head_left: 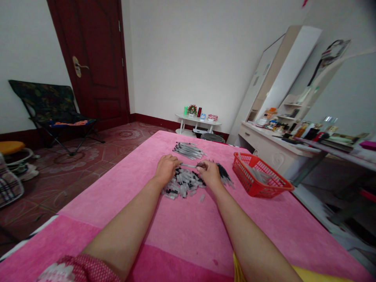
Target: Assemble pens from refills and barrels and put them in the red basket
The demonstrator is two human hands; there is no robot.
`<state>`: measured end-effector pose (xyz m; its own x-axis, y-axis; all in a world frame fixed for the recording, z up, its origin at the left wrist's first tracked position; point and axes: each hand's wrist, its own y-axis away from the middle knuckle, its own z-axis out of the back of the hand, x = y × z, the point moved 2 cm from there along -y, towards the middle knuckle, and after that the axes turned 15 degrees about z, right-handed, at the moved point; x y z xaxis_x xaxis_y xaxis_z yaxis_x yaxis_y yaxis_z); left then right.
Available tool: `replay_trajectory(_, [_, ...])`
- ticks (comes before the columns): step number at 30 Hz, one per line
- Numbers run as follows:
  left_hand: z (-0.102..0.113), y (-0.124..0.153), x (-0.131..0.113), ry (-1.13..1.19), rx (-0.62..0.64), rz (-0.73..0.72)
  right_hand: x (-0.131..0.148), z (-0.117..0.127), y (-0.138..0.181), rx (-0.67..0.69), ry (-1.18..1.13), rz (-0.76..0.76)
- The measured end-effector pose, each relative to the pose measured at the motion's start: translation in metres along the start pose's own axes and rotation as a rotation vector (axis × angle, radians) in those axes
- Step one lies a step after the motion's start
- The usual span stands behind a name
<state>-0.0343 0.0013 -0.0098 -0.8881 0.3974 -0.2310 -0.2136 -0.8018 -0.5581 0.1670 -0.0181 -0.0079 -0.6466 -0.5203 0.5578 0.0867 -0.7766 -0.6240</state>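
Note:
My left hand [167,166] and my right hand [209,172] are both closed on one thin grey pen [189,165] that spans the gap between them, held level above a heap of small pen parts [183,183]. The heap of clear and black pieces lies on the pink cloth [176,231]. A row of finished grey pens [188,150] lies farther away. A bundle of thin black refills [225,174] lies just right of my right hand.
A red plastic basket [260,175] holding several grey pens stands at the right of the cloth. Beyond are a dresser with bottles [282,135], a small white table [198,119], a dark red door [94,58] and a folding chair [53,113].

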Motion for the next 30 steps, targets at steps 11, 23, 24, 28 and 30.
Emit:
replay_trajectory(11, [0.001,0.0,-0.002,-0.02,-0.007,-0.015,-0.003,-0.003,0.001,0.056,-0.149,-0.084])
replay_trajectory(23, [0.002,0.0,0.003,-0.007,-0.007,0.023,-0.011,0.002,0.001,0.0,-0.04,-0.014])
replay_trajectory(24, [0.002,0.0,0.003,-0.006,-0.008,0.022,-0.013,0.0,0.002,0.031,-0.025,-0.019])
replay_trajectory(28, [0.002,0.0,0.002,-0.015,-0.006,0.012,-0.01,-0.003,0.005,0.07,0.01,0.017])
replay_trajectory(30, [0.002,0.0,0.001,-0.02,0.005,0.001,-0.004,-0.002,0.004,0.075,0.055,0.037])
